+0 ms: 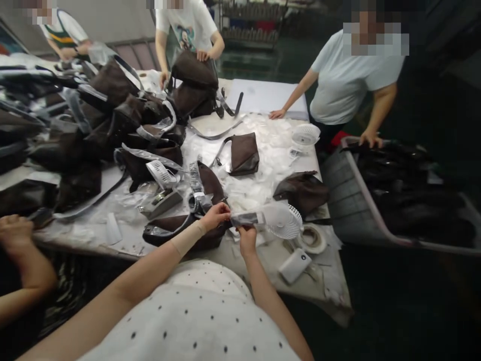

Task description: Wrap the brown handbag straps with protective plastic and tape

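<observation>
A flat grey strip in clear plastic [246,218] is pinched between both my hands, just above the table. My left hand [217,215] grips its left end with thumb and fingertips. Below it, my right hand [247,237] is closed on the lower edge. Beside my left hand lies a dark brown bag [176,223] with a plastic-wrapped strap, partly hidden by my forearm. Another brown bag with a wrapped strap [210,183] lies just beyond. A small white fan [289,223] is right of the strip, partly covered by plastic.
Brown bags [108,125] pile up at left. A tape roll [312,238] and white phone [295,265] lie at right. A grey bin [345,185] of dark items stands beyond the table's right edge. Several co-workers stand around; one co-worker's hand [17,233] rests at far left.
</observation>
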{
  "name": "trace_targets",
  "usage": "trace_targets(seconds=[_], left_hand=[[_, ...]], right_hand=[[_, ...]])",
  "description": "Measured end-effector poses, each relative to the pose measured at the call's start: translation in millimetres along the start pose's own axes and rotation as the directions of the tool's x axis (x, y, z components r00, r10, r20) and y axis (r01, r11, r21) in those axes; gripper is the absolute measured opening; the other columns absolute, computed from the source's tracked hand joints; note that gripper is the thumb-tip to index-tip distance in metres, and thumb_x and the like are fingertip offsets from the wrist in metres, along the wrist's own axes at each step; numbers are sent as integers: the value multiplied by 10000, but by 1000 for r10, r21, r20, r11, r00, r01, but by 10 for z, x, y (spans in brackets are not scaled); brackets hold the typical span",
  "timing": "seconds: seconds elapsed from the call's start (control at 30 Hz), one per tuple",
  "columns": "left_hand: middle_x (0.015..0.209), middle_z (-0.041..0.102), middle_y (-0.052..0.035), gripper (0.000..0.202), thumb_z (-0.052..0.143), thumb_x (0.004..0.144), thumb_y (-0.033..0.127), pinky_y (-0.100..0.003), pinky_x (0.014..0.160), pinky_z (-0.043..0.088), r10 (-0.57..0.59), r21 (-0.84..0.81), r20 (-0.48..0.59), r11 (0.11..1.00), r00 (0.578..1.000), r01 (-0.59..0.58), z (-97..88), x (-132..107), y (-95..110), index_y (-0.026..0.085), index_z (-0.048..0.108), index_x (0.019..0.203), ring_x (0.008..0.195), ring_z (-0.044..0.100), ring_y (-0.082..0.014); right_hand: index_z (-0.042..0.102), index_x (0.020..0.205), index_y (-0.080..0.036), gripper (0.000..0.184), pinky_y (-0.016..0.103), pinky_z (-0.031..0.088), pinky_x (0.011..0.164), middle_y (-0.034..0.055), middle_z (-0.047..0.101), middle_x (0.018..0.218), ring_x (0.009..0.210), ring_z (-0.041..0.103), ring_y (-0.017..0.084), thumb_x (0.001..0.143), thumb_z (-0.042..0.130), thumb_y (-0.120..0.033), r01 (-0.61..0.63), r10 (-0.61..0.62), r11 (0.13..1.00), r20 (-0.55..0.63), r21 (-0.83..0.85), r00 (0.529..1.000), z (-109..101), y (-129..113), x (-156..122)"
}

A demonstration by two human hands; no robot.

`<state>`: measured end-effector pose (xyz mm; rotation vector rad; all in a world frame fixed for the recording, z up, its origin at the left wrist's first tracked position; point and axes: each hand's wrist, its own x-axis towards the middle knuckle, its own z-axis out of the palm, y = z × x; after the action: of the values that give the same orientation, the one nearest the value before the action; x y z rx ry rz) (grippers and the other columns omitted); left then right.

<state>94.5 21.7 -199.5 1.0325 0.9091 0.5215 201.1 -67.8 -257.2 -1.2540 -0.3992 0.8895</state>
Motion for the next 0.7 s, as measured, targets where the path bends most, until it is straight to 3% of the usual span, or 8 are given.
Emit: trace_targets(seconds=[0.1, 0.17, 0.3, 0.43, 0.57, 0.63, 0.7], left_hand=[[641, 538, 49, 256, 716, 664, 252, -233, 587, 390, 175, 218, 52, 959, 983, -182, -284, 38, -179, 171, 496, 769, 584, 491, -98], [662, 517, 50, 189, 658, 689, 204, -239, 606, 398, 226, 389, 71, 891, 971, -236, -370, 72, -352, 175, 484, 756, 612, 484, -105], [673, 510, 43, 124, 574, 717, 105, -255, 643, 410, 259, 676, 81, 695, 963, -244, -465, 105, -574, 182, 488, 762, 645, 486, -123], [745, 570, 1, 92, 529, 774, 105, -288, 699, 438, 281, 851, 74, 483, 957, -208, -470, 68, -606, 183, 535, 824, 718, 543, -161], [831, 613, -29, 131, 513, 781, 85, -308, 776, 456, 288, 880, 87, 427, 954, -209, -405, 47, -574, 179, 575, 849, 805, 576, -183], [847, 621, -32, 144, 513, 784, 83, -309, 800, 462, 291, 882, 93, 419, 952, -215, -388, 15, -554, 179, 590, 859, 828, 583, -186], [899, 624, -43, 157, 514, 790, 88, -311, 819, 471, 302, 883, 117, 404, 946, -238, -413, -71, -541, 179, 605, 879, 862, 588, -190]], right_hand=[[550, 734, -178, 195, 278, 463, 622, -12, 605, 658, 617, 528, 130, 635, 675, -290, 159, -151, 981, 76, -114, 986, 17, 65, 23], [534, 752, -189, 179, 279, 462, 631, -22, 593, 665, 625, 532, 136, 661, 641, -300, 197, -169, 954, 136, -226, 976, -16, 179, 23], [527, 740, -197, 142, 312, 465, 646, 12, 616, 675, 656, 549, 175, 684, 582, -316, 186, -136, 887, 147, -423, 980, -88, 466, -56], [566, 765, -195, 164, 358, 476, 702, 52, 654, 725, 693, 567, 205, 689, 583, -340, 199, -131, 821, 163, -535, 978, -133, 557, -121], [611, 904, -167, 397, 381, 492, 761, 78, 691, 864, 804, 611, 231, 583, 725, -371, 162, -76, 868, 198, -469, 977, -144, 415, -120], [634, 943, -152, 409, 380, 499, 796, 91, 709, 918, 848, 633, 229, 640, 714, -415, 113, -25, 934, 252, -340, 967, -113, 340, -122], [663, 918, -133, 376, 374, 508, 794, 101, 725, 897, 825, 652, 221, 733, 650, -460, 44, 19, 964, 233, -261, 972, -65, 309, -132]])
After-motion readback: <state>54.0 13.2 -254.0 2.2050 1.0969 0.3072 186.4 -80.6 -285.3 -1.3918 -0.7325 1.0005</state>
